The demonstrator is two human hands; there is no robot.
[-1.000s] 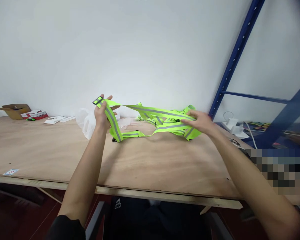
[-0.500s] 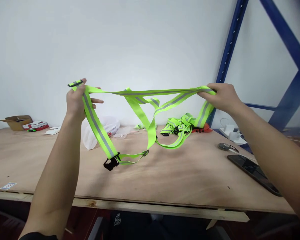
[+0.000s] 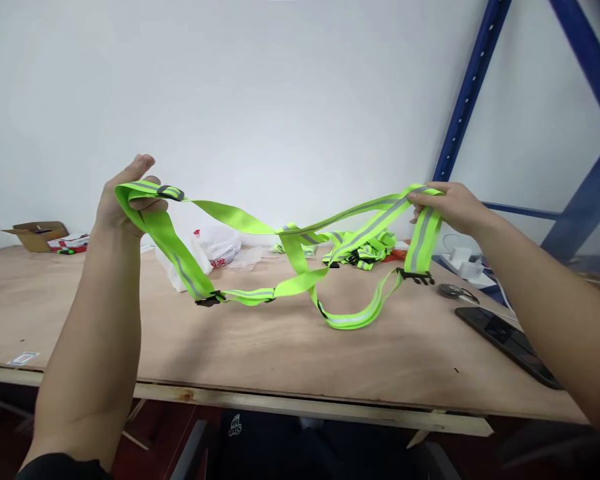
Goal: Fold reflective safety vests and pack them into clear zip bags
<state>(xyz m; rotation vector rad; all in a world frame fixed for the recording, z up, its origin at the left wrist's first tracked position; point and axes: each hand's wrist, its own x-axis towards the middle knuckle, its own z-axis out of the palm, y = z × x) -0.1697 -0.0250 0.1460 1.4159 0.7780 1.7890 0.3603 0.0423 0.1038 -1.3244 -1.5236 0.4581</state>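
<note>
A neon-green reflective vest (image 3: 243,219) made of straps with grey stripes hangs in the air between my hands, above the table. My left hand (image 3: 125,193) has a strap looped over it, near a black slider (image 3: 171,193), with the thumb pointing up. My right hand (image 3: 453,203) pinches the straps at the other end. One black buckle (image 3: 210,299) dangles below my left hand. Another black buckle (image 3: 416,276) hangs under my right hand. The lower straps droop in a curve between them, partly twisted.
More green reflective straps (image 3: 363,250) lie heaped at the back of the wooden table (image 3: 260,363). White plastic bags (image 3: 220,243) and an open cardboard box (image 3: 37,237) are at back left. A phone (image 3: 505,343) and white chargers (image 3: 463,260) sit at right, beside a blue metal frame (image 3: 473,87).
My left hand has moved left and turned, the strap now looping over it. The top strap has gone from taut to sagging. The buckle below my right hand has come into view.
</note>
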